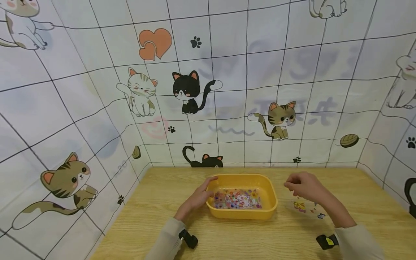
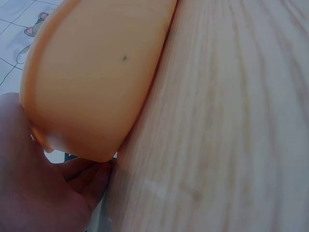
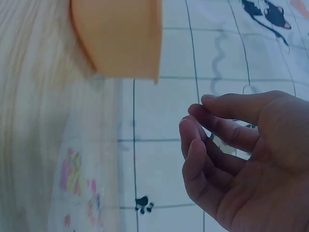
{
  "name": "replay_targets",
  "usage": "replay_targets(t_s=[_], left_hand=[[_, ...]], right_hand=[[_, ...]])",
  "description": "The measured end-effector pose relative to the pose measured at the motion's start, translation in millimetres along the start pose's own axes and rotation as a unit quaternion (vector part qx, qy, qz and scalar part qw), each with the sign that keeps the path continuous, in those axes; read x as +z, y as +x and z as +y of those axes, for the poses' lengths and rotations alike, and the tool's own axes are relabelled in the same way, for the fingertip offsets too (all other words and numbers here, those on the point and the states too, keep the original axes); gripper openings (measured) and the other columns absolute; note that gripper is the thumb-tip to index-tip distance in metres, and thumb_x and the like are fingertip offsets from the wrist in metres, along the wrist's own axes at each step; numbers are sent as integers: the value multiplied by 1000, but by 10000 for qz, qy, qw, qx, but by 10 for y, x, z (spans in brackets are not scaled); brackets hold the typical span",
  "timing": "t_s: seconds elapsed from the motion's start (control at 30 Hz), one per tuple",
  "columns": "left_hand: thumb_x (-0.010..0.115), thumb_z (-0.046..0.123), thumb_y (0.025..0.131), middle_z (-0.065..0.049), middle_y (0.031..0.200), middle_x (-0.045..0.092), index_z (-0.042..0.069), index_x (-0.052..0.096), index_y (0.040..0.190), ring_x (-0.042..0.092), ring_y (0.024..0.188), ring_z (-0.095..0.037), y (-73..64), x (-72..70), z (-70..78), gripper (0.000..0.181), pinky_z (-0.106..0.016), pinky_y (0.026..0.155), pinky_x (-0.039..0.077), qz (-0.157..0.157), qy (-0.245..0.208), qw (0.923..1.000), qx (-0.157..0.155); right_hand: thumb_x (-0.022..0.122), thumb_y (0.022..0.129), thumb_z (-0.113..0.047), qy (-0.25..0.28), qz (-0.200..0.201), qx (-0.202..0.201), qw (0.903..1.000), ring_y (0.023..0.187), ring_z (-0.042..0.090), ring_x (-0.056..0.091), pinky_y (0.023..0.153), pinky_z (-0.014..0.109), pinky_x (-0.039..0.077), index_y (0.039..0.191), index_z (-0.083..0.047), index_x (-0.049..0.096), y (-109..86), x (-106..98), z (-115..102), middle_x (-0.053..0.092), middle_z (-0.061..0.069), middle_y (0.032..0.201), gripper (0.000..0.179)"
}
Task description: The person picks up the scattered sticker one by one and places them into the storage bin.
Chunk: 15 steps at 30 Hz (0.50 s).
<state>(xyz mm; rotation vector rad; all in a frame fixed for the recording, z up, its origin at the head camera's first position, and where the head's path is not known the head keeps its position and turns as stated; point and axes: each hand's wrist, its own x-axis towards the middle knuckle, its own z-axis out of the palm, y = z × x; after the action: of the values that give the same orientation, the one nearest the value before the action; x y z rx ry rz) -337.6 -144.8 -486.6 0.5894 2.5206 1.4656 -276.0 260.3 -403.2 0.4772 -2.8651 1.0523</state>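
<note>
A yellow plastic basin (image 1: 241,215) stands on the wooden table, with small colourful pieces and cartoon-printed stickers (image 1: 245,200) on its bottom. At its left end my left hand (image 1: 198,196) grips the wall, thumb at the rim and fingers around the outside near the base. In the left wrist view, the basin's side (image 2: 101,72) tilts across the picture beside that hand (image 2: 53,188). Raised to the right of the basin is my right hand (image 1: 305,186), fingers curled and thumb meeting the index fingertip. Nothing shows between those fingertips (image 3: 195,110) in the right wrist view.
Below the right hand, a clear sheet with a few colourful stickers (image 1: 299,206) lies on the table (image 1: 240,238). A cat-printed, grid-lined cloth (image 1: 227,90) hangs behind the table and along both sides. Black straps with small devices (image 1: 190,239) sit at both wrists.
</note>
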Motion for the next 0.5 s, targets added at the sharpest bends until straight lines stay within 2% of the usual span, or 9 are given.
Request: replay_targets(t_s=[0.13, 0.33, 0.5], left_hand=[[49, 13, 95, -12, 170, 28, 28, 36, 159, 26, 156, -40, -1, -10, -4, 68, -65, 118, 29, 5, 4, 10000, 5], [49, 13, 95, -12, 170, 28, 26, 36, 159, 25, 156, -40, -1, -10, -4, 67, -66, 119, 28, 5, 21, 10000, 42], [48, 12, 95, -11, 170, 28, 27, 35, 160, 26, 156, -40, -5, -2, -1, 68, -66, 117, 29, -5, 28, 10000, 33]], right_hand=[[65, 100, -20, -98, 112, 120, 9998, 68, 16, 64, 60, 31, 55, 101, -5, 73, -67, -58, 207, 70, 4, 85, 17], [66, 99, -18, -546, 199, 296, 9979, 74, 19, 67, 62, 31, 54, 106, 1, 72, -118, -175, 478, 74, 13, 97, 21], [70, 95, -18, -981, 14, 390, 9944, 85, 29, 68, 68, 43, 55, 106, 5, 71, -133, -231, 665, 73, 19, 99, 25]])
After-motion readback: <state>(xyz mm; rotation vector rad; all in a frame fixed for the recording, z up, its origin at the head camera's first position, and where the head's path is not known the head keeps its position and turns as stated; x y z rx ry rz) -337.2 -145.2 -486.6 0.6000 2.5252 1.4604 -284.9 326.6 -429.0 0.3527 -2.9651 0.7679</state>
